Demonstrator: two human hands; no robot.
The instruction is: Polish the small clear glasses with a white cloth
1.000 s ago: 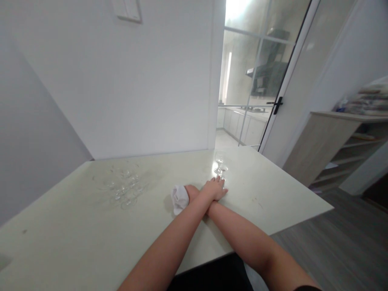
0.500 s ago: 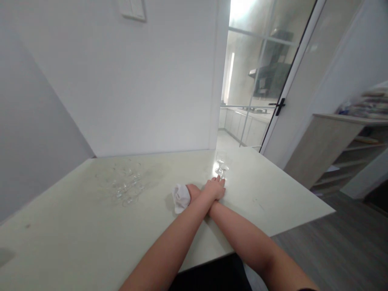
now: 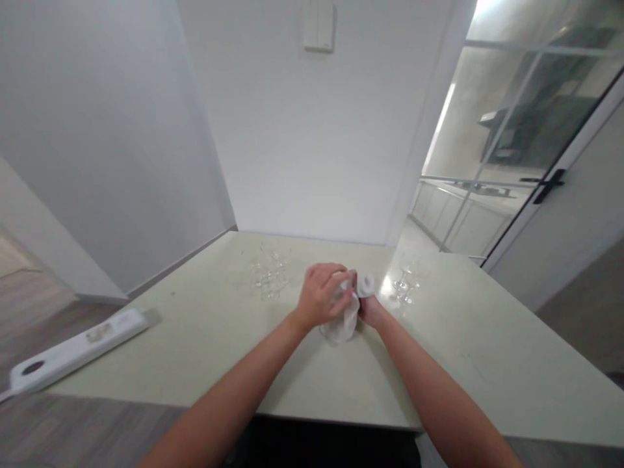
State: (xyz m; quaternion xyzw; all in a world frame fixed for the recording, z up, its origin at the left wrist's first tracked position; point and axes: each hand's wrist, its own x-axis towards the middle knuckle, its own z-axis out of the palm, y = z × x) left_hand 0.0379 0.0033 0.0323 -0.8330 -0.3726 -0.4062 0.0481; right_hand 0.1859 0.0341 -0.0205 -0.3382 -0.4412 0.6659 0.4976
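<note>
A white cloth (image 3: 342,325) is bunched between my two hands over the middle of the table. My left hand (image 3: 322,294) closes round its upper left part with bent fingers. From the right, my right hand (image 3: 372,311) grips the cloth too, its fingers mostly hidden behind the folds. Whether a glass is wrapped inside, I cannot tell. Right of my hands stand a few clear stemmed glasses (image 3: 403,284), close together. Several more clear glasses (image 3: 271,276) are grouped to the left, farther back.
The pale table (image 3: 205,344) meets a white wall at the back. A white power strip (image 3: 80,348) lies across its left front edge, its cord hanging off. Beyond the right side is a glass-paned door with a black handle (image 3: 548,185).
My arms were crossed, the left hand by the right-hand glasses and the cloth in my right hand. Now they are uncrossed, both hands together at the cloth. The view has swung left.
</note>
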